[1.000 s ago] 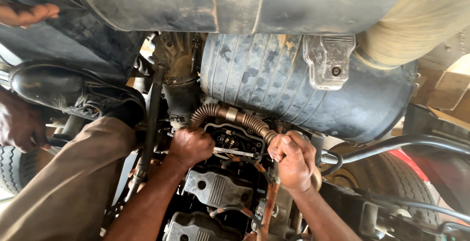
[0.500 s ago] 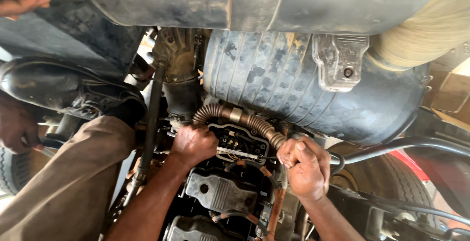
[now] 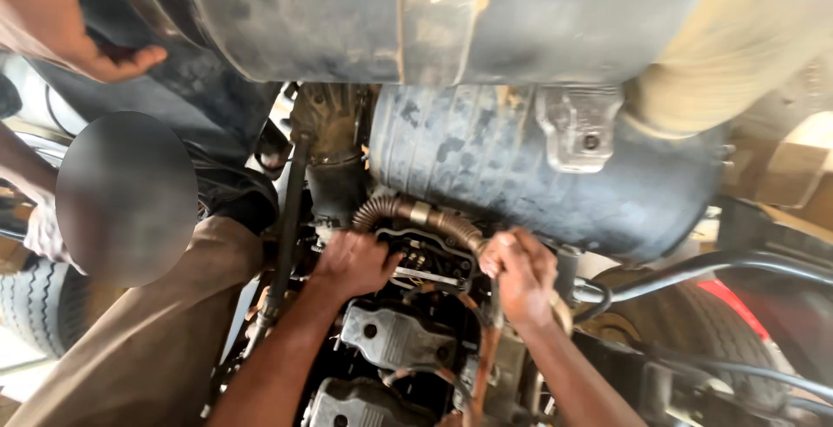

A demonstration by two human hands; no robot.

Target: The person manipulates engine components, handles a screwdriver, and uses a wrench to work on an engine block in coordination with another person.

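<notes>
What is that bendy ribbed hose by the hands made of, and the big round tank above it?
The hose looks like dull, dusty metal: tight ridges along its curve and a plain band partway along. The right hand grips near its end; the left hand rests just below it. The tank seems to be painted metal, blue-grey and scuffed, with pressed ribs and a bolted bracket, though grime leaves it uncertain.

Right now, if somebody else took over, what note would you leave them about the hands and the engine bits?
Left hand: fingers curled, pressing on the engine parts beside the ribbed metal hose.
Right hand: fist closed around the hose's lower end; what it grips is hidden.
Hose runs under the big grey tank; metal covers sit below.
Done: both hands placed. Left: hose looks attached; anything loosened can't be told.
Another person's hand rests top left.
</notes>
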